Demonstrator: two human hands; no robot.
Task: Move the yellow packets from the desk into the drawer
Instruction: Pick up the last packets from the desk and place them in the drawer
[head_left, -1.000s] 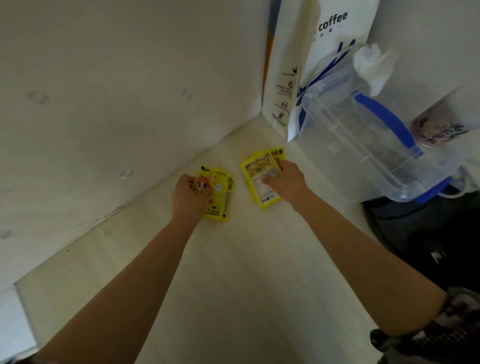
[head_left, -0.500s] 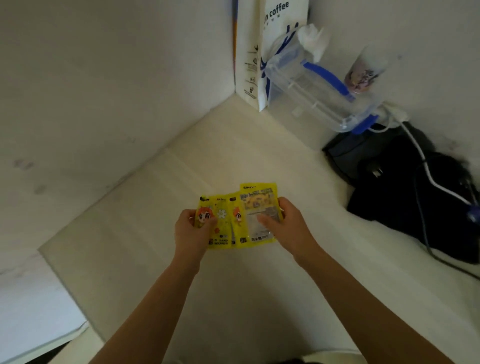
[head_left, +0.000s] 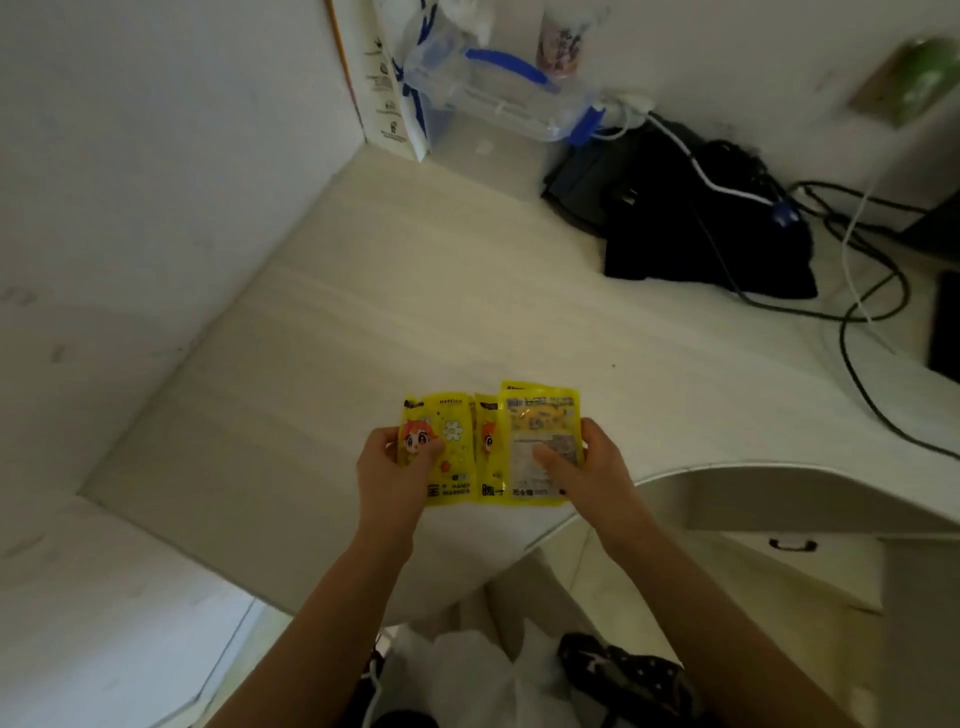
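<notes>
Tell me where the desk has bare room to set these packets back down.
Bare: the wide desk stretch between the left wall, the paper bag and the yellow packets. Crowded: back right, around the clear container, black bag and cables.

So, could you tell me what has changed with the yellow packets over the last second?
Both hands lifted the packets off the far desk corner and drew them toward the person. The left hand holds the cartoon-face packets; the right hand holds the other yellow packet, now brought edge to edge above the desk. The plastic container and black bag stayed put.
</notes>
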